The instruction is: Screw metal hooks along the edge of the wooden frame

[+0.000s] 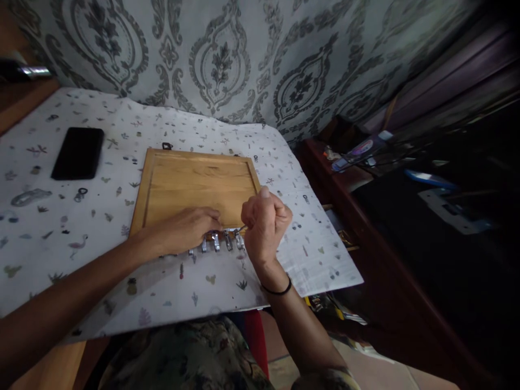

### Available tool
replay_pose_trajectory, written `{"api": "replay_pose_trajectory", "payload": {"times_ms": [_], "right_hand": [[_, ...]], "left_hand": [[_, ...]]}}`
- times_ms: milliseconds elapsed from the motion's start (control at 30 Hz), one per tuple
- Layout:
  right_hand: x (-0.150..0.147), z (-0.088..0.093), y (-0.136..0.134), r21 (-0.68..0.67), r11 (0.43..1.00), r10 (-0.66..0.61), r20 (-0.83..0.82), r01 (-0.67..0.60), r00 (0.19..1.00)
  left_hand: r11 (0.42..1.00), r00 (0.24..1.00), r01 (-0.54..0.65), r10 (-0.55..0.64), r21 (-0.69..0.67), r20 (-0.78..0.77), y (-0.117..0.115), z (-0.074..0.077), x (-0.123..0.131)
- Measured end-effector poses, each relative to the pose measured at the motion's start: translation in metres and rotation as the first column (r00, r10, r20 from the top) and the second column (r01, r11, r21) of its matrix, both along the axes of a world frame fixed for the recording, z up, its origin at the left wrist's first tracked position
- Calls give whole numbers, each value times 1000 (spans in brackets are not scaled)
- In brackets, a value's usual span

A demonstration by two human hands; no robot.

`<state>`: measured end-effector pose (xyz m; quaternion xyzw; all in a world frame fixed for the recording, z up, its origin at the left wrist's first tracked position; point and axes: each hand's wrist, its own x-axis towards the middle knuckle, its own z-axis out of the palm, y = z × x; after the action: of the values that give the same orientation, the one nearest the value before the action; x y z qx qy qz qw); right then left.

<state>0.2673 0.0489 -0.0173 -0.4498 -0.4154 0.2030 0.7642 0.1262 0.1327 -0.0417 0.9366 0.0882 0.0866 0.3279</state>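
Observation:
A wooden panel with a raised frame (199, 187) lies flat on the cloth-covered table. Along its near edge runs a metal hook rail (232, 232), with several shiny hooks (216, 242) hanging towards me. My left hand (195, 226) rests over the lower part of the panel, its fingers closed at the rail. At the rail's right end, my right hand (266, 222) is a fist with the thumb up. A thin metal tool (244, 228) reaches from this fist to the rail; its handle is hidden in the palm.
A black phone (78, 154) lies on the patterned tablecloth (81, 271) at the left. Behind the table hangs a patterned curtain (221, 65). On the dark furniture to the right are a clear bottle (361, 150) and a blue item (430, 179).

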Motion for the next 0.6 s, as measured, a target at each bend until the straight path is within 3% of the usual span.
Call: {"api": "replay_pose_trajectory", "payload": {"times_ms": [300, 600], "right_hand": [[2, 2, -3, 13, 1000, 1, -11, -1, 1000], [1, -1, -5, -22, 999, -28, 60, 30, 998]], "left_hand": [[995, 990, 95, -95, -2, 100, 7, -5, -4], [996, 989, 84, -86, 23, 119, 7, -12, -6]]}}
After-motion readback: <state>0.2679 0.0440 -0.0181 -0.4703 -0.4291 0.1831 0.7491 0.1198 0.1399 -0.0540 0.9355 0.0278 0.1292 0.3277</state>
